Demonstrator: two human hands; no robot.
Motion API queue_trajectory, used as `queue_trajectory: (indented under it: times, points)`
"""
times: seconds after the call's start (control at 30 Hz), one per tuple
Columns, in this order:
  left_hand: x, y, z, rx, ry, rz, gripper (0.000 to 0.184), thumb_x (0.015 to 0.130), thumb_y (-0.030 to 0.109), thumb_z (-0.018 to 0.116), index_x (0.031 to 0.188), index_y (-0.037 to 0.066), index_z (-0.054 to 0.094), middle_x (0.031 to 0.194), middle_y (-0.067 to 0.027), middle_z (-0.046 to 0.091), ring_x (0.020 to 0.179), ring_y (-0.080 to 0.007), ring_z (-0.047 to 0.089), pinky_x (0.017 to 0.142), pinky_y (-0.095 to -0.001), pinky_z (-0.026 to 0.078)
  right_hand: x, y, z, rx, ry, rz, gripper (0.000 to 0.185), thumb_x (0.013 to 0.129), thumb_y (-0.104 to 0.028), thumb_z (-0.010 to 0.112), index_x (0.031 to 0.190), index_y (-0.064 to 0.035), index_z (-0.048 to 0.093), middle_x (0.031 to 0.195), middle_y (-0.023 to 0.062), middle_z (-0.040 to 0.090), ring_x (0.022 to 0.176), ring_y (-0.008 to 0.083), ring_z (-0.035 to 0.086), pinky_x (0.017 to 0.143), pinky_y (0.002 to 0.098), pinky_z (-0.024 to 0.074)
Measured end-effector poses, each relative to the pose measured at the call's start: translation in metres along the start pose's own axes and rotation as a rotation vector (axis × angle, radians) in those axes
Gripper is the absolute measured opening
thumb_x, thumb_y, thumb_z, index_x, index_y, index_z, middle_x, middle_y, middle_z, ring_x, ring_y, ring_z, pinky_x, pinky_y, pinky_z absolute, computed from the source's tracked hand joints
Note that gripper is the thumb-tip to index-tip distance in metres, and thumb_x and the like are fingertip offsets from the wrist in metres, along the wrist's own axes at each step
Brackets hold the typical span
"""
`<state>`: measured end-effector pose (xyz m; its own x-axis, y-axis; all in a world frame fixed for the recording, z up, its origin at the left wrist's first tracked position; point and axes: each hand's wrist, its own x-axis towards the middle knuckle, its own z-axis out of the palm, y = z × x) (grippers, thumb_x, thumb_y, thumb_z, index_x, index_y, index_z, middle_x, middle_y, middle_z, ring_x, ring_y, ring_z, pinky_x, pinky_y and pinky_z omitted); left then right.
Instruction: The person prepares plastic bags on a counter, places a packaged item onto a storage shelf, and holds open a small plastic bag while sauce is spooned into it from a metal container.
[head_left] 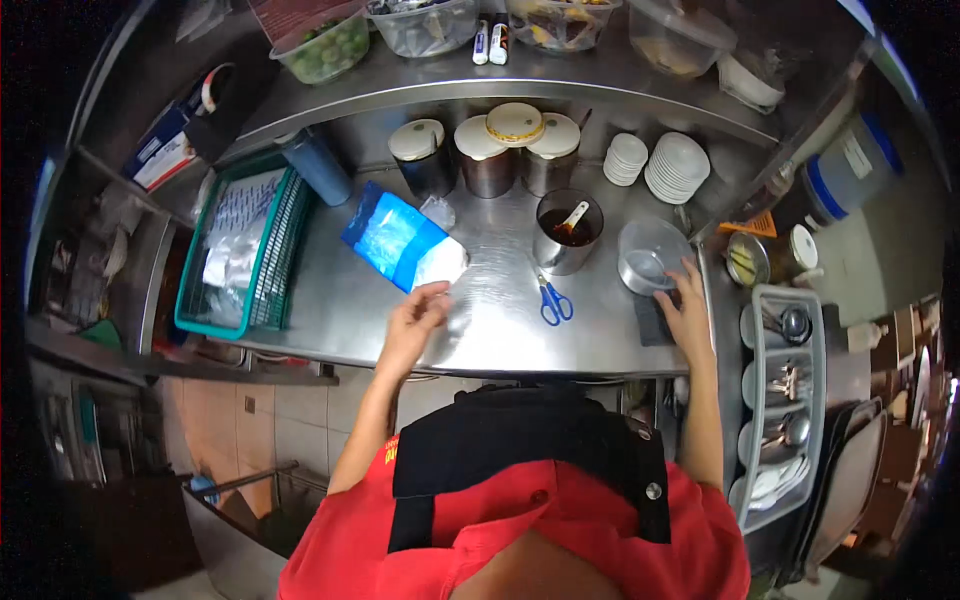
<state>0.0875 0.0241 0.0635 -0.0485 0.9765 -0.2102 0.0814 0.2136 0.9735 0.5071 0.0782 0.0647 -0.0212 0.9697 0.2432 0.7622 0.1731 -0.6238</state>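
Note:
My left hand (418,322) is just below the white lower corner of a blue and white plastic bag (400,240). Its fingers are curled together; whether anything small is pinched in them is hidden. At the right, my right hand (686,310) has thumb and fingers around the near right side of a clear plastic tub (652,255), which stands on the counter. Under that hand lies a dark flat cloth or pad (655,325). Between the hands are blue-handled scissors (553,303) and a steel pot (568,235) of dark liquid with a white spoon (575,216).
Lidded canisters (483,165) and stacked white saucers (677,170) line the back of the steel counter (490,335). A green basket (215,320) with packets sits at the left. Right of the counter is a grey cutlery tray (760,400). A shelf (420,95) with tubs overhangs the back.

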Motion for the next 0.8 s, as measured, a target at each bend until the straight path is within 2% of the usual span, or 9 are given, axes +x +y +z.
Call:
queue_trajectory:
  times: [0.1, 0.23, 0.3, 0.4, 0.43, 0.57, 0.67, 0.77, 0.8]
  points:
    - [0.005, -0.022, -0.055, -0.040, 0.084, 0.021, 0.029, 0.092, 0.020, 0.059, 0.119, 0.009, 0.058, 0.117, -0.0028, 0.059, 0.106, -0.0136, 0.054, 0.085, -0.0309, 0.047, -0.004, -0.003, 0.028, -0.049, 0.157, -0.018, 0.014, 0.087, -0.006, 0.060, 0.099, 0.0015, 0.059, 0.120, 0.0138, 0.053, 0.086, 0.0245, 0.059, 0.073, 0.0303, 0.0469]
    - [0.003, -0.034, -0.089, -0.142, 0.185, -0.060, 0.028, 0.091, 0.018, 0.059, 0.118, 0.009, 0.059, 0.115, -0.0023, 0.059, 0.102, -0.0116, 0.054, 0.083, -0.0293, 0.047, -0.004, -0.009, 0.040, -0.025, 0.170, 0.104, 0.014, 0.088, -0.008, 0.059, 0.098, 0.0018, 0.059, 0.113, 0.0134, 0.056, 0.088, 0.0265, 0.058, 0.074, 0.0313, 0.0468]
    - [0.000, -0.036, -0.094, -0.139, 0.193, -0.080, 0.029, 0.091, 0.016, 0.059, 0.118, 0.007, 0.059, 0.112, -0.0023, 0.059, 0.097, -0.0098, 0.054, 0.081, -0.0284, 0.049, 0.001, -0.009, 0.046, -0.052, 0.261, 0.003, 0.015, 0.089, -0.010, 0.058, 0.098, 0.0019, 0.058, 0.107, 0.0138, 0.056, 0.092, 0.0275, 0.058, 0.077, 0.0314, 0.0465]
    - [0.001, -0.043, -0.093, -0.119, 0.175, -0.108, 0.028, 0.092, 0.020, 0.059, 0.117, 0.008, 0.058, 0.116, -0.0011, 0.058, 0.104, -0.0125, 0.053, 0.086, -0.0305, 0.047, 0.017, -0.018, 0.050, -0.078, 0.224, 0.025, 0.016, 0.090, -0.012, 0.057, 0.098, 0.0020, 0.058, 0.107, 0.0140, 0.056, 0.095, 0.0282, 0.057, 0.079, 0.0315, 0.0461]
    - [0.002, -0.045, -0.090, -0.118, 0.176, -0.111, 0.029, 0.092, 0.020, 0.059, 0.118, 0.007, 0.057, 0.116, -0.0016, 0.058, 0.103, -0.0120, 0.054, 0.085, -0.0307, 0.047, 0.023, -0.021, 0.054, -0.076, 0.248, -0.044, 0.014, 0.091, -0.010, 0.054, 0.096, 0.0019, 0.057, 0.102, 0.0162, 0.055, 0.086, 0.0332, 0.058, 0.074, 0.0352, 0.0462]
    - [0.007, -0.049, -0.077, -0.106, 0.225, -0.075, 0.031, 0.091, 0.019, 0.061, 0.119, 0.006, 0.056, 0.114, -0.0028, 0.057, 0.099, -0.0107, 0.054, 0.083, -0.0286, 0.048, 0.048, -0.022, 0.064, -0.009, 0.214, -0.044, 0.014, 0.091, -0.010, 0.053, 0.096, 0.0024, 0.057, 0.103, 0.0164, 0.056, 0.088, 0.0335, 0.058, 0.076, 0.0331, 0.0466]
    - [0.018, -0.058, -0.078, -0.087, 0.331, -0.012, 0.031, 0.090, 0.016, 0.061, 0.118, 0.005, 0.056, 0.113, -0.0035, 0.057, 0.097, -0.0106, 0.053, 0.080, -0.0266, 0.047, 0.060, -0.047, 0.044, 0.051, 0.362, -0.118, 0.013, 0.091, -0.009, 0.053, 0.097, 0.0014, 0.058, 0.103, 0.0143, 0.058, 0.092, 0.0290, 0.058, 0.079, 0.0298, 0.0457]
    - [0.032, -0.074, -0.084, -0.038, 0.417, 0.019, 0.037, 0.089, 0.012, 0.059, 0.125, 0.005, 0.051, 0.119, -0.0050, 0.054, 0.096, -0.0118, 0.053, 0.078, -0.0243, 0.046, 0.051, -0.082, 0.019, 0.199, 0.347, -0.119, 0.010, 0.091, -0.007, 0.054, 0.095, 0.0007, 0.059, 0.102, 0.0107, 0.059, 0.090, 0.0207, 0.058, 0.078, 0.0284, 0.0455]
    - [0.040, -0.085, -0.086, -0.038, 0.422, 0.017, 0.037, 0.089, 0.012, 0.059, 0.125, 0.005, 0.051, 0.119, -0.0050, 0.054, 0.096, -0.0118, 0.053, 0.078, -0.0243, 0.046, 0.045, -0.092, 0.016, 0.381, 0.285, -0.149, 0.011, 0.092, -0.008, 0.055, 0.096, 0.0010, 0.059, 0.102, 0.0078, 0.059, 0.090, 0.0160, 0.056, 0.079, 0.0267, 0.0447]
